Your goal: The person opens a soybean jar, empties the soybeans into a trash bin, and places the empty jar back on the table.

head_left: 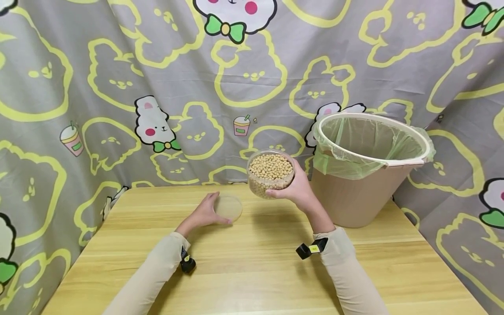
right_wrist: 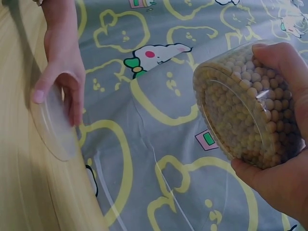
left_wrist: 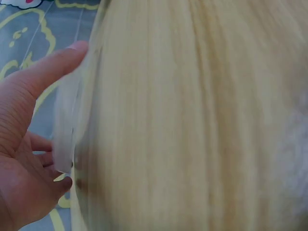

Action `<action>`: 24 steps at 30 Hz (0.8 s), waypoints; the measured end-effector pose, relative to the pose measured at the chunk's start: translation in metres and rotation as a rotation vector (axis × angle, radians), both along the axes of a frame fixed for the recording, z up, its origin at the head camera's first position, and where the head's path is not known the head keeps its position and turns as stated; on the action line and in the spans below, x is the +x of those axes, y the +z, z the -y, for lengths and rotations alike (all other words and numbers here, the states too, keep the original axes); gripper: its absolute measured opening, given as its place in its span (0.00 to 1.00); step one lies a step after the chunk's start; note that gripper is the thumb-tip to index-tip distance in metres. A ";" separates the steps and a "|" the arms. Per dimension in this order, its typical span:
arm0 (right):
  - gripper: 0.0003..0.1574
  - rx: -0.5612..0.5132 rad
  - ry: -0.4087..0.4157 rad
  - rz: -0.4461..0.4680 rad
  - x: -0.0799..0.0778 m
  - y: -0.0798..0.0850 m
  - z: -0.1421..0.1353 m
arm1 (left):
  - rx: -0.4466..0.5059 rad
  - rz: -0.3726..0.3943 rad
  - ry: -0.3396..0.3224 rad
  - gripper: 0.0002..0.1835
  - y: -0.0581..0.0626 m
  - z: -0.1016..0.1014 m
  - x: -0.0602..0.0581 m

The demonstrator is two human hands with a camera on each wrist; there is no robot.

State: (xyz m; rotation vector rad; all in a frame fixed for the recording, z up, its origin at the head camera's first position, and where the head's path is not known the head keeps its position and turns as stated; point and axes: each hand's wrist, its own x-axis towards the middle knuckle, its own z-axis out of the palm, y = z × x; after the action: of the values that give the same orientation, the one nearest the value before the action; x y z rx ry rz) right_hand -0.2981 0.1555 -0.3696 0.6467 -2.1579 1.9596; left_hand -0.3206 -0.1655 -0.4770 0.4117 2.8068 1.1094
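Observation:
My right hand point(head_left: 297, 188) grips a clear round jar point(right_wrist: 240, 108) full of pale beans point(head_left: 271, 166). The jar has no lid on it and is held above the table, its mouth tipped toward me, thumb on the near side and fingers around the far side. My left hand point(head_left: 204, 211) is to the left, low over the table, holding a thin translucent round lid point(head_left: 229, 209) by its rim. Thumb and fingers lie at opposite edges of the lid, as the right wrist view shows point(right_wrist: 55, 127).
A beige trash bin point(head_left: 346, 197) with a pale green liner bag point(head_left: 342, 164) stands at the right, close beside the right forearm. A wooden table point(head_left: 244, 271) spreads under both arms. Behind it hangs a grey patterned curtain point(head_left: 189, 83).

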 end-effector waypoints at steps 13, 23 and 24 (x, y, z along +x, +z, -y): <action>0.70 -0.007 0.004 0.016 0.001 0.002 0.001 | -0.032 0.024 -0.041 0.71 0.000 0.002 0.002; 0.69 -0.041 0.041 0.036 0.007 0.008 0.001 | 0.002 0.007 -0.028 0.71 -0.004 0.001 0.004; 0.69 -0.053 0.051 0.036 0.008 0.009 0.002 | 0.001 0.005 -0.028 0.72 -0.005 0.001 0.004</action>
State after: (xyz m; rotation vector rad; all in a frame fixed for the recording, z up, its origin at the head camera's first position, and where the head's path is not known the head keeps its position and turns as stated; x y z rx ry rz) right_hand -0.2901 0.1538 -0.3604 0.6690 -2.1218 2.0627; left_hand -0.3165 -0.1668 -0.4820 0.4456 2.7876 1.1045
